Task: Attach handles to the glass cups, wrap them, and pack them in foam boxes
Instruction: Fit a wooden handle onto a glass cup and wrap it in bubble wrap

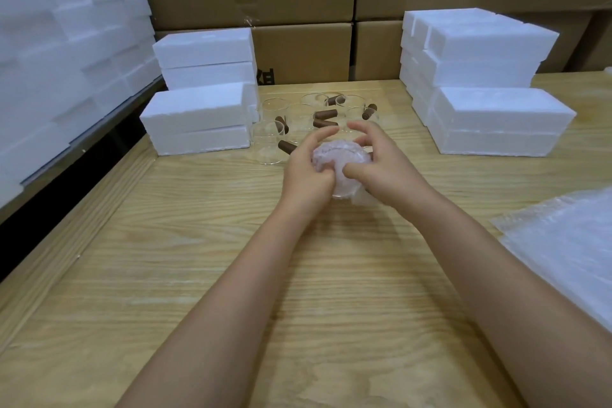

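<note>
Two-handed, clasped bubble-wrapped glass cup [335,161] at bench [215,258], with left grip [306,175] and right grip [384,164] curled round it

left grip [306,175]: clasping wrapped cup [334,159] | right grip [381,164]: clasping same

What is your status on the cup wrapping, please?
Left grip and right grip hold bubble-wrapped cup. Bare glass cups close behind. Foam boxes either side.

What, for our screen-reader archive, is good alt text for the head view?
A left hand and right hand grip a bubble-wrapped glass cup over a pale wooden table. Behind it stand clear glass cups with brown cylindrical handles, flanked by stacks of white foam boxes.
</note>
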{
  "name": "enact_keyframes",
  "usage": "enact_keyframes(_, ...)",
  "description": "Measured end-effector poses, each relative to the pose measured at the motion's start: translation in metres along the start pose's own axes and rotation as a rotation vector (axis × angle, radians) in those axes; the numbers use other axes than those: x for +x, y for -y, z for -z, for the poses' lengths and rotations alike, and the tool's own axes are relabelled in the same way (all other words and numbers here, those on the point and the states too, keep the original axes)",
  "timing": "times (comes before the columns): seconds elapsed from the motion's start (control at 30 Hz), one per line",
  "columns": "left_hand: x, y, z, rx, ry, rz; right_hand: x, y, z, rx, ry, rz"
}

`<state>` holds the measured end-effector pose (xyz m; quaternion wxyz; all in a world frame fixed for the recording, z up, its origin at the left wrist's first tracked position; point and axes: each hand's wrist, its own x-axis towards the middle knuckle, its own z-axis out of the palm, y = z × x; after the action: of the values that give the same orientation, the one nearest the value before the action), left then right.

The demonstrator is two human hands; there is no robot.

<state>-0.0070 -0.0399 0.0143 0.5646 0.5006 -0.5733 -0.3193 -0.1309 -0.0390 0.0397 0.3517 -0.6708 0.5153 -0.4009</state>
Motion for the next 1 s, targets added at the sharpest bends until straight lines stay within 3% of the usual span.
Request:
enact_keyframes(0.13, -0.007, 0.000, -0.004, -0.081, -0.025, -0.003, 0.001, -0.004, -0.001, -0.089, 0.027, -0.151)
enact_keyframes(0.33, -0.009, -0.003, -0.009, -0.111, 0.120, 0.007, 0.001, -0.009, -0.006, -0.395, -0.241, -0.140)
enact_keyframes(0.43, -0.007, 0.001, -0.012, -0.025, 0.064, -0.013, 0.001, -0.012, -0.008, -0.356, -0.180, -0.126)
enact_keyframes(0.57, -0.002, 0.009, -0.004, 0.000, -0.038, 0.004, -0.002, -0.007, -0.007, -0.126, -0.026, 0.002)
enact_keyframes(0.67, -0.002, 0.010, -0.005, -0.004, -0.052, 0.038, -0.004, -0.005, -0.009, -0.209, -0.086, 0.076)
enact_keyframes(0.77, -0.005, 0.004, -0.009, -0.083, 0.033, 0.055, -0.003, -0.006, -0.007, -0.229, -0.228, 0.015)
enact_keyframes(0.83, -0.007, 0.004, -0.007, -0.159, 0.180, 0.012, 0.001, -0.007, 0.003, -0.182, -0.258, -0.068)
enact_keyframes(0.93, -0.013, 0.006, 0.000, -0.075, 0.423, -0.075, 0.005, -0.007, 0.021, -0.086, -0.184, -0.181)
enact_keyframes(1.0, -0.013, 0.008, 0.001, -0.009, 0.464, -0.101, 0.005, -0.006, 0.028, -0.008, -0.120, -0.247)
